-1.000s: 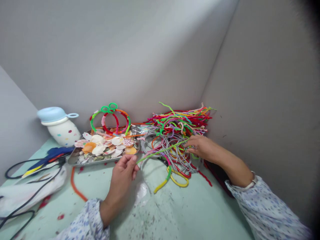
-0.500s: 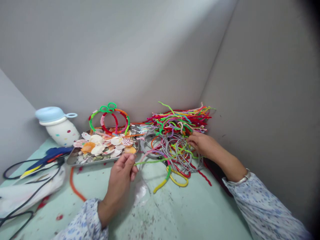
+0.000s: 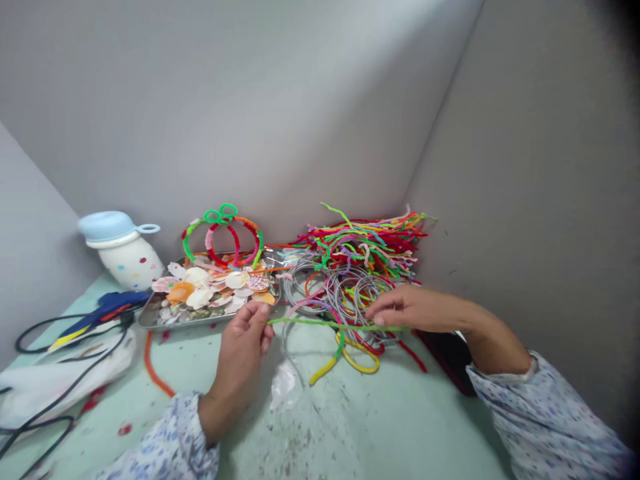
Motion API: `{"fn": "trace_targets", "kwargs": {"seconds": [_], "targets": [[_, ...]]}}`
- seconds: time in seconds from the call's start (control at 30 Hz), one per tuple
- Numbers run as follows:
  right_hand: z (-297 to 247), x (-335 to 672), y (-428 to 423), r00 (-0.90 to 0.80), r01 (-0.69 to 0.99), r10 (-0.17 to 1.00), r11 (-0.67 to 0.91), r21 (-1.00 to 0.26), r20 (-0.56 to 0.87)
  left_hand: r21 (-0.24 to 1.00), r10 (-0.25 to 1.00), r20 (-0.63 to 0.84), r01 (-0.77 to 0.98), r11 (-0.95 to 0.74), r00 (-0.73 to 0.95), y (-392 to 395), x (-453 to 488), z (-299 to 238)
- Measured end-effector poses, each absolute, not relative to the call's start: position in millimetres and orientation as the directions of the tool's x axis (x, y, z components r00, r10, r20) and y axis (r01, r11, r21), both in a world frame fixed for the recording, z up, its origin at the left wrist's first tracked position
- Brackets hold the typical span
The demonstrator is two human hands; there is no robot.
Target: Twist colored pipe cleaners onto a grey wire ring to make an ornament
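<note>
My left hand [image 3: 245, 343] pinches one end of a light green pipe cleaner [image 3: 310, 323], which stretches level to the right. My right hand [image 3: 417, 309] hovers over the pipe cleaner's far part, fingers extended left; whether they touch it is hard to tell. Between the hands lies a curved wire piece covered in yellow, green and pink-purple fuzzy sections [image 3: 325, 369]. Behind it are several coils of grey wire [image 3: 345, 300], tangled with coloured pipe cleaners. A big heap of mixed pipe cleaners [image 3: 370, 243] rests against the back wall.
A metal tray [image 3: 190, 325] of seashells [image 3: 200, 287] stands left of centre, with wrapped rings [image 3: 235, 240] upright on it. Farther left are a white bottle [image 3: 131, 260] with a blue lid, black cables [image 3: 75, 367] and a plastic bag [image 3: 105, 363]. A dark flat object [image 3: 450, 363] lies right.
My right hand has come away from the edge of the coils and moved toward me and slightly right, over the green pipe cleaner. My left hand keeps its pinch, nearly still.
</note>
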State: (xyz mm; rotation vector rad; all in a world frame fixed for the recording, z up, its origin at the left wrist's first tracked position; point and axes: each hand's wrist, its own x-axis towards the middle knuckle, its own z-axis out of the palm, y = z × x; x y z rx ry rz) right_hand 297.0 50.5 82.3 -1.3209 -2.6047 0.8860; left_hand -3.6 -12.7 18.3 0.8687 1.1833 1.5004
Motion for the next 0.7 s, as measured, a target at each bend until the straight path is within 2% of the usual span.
{"fn": "trace_targets", "kwargs": {"seconds": [0.1, 0.23, 0.3, 0.37, 0.43, 0.5, 0.57, 0.7], "targets": [[84.9, 297.5, 45.2, -0.683, 0.685, 0.664, 0.436, -0.584, -0.305, 0.95, 0.962, -0.066, -0.31, -0.019, -0.264, -11.4, -4.1, 20.1], [85.0, 305.3, 46.6, -0.632, 0.736, 0.69, 0.391, -0.553, -0.353, 0.945, 0.965, -0.086, -0.328, 0.0, -0.248, -12.4, -4.0, 24.0], [89.9, 311.6, 47.3, -0.61, 0.725, 0.728, 0.353, -0.592, -0.314, 0.941, 0.969, -0.081, -0.34, -0.003, -0.233, -12.9, -3.8, 24.2], [96.1, 316.8, 47.8, -0.553, 0.673, 0.807, 0.288, -0.681, -0.205, 0.953, 0.968, -0.083, -0.304, 0.007, -0.237, -12.2, -3.4, 21.8], [100.4, 318.2, 48.6, -0.427, 0.512, 0.904, 0.213, -0.832, -0.031, 0.982, 0.96, -0.099, -0.18, 0.052, -0.263, -10.7, -2.7, 16.9], [101.5, 314.7, 50.1, -0.283, 0.233, 0.953, 0.176, -0.956, 0.107, 0.996, 0.952, -0.094, -0.031, 0.089, -0.29, -9.2, -2.3, 10.4], [100.4, 307.2, 51.9, -0.204, -0.014, 0.964, 0.173, -0.985, 0.172, 0.99, 0.951, -0.07, 0.097, 0.104, -0.302, -9.0, -2.6, 3.5], [95.7, 287.1, 53.4, -0.145, -0.224, 0.969, 0.166, -0.961, 0.201, 0.94, 0.975, 0.012, 0.335, 0.064, -0.22, -12.0, -4.6, -7.6]]}}
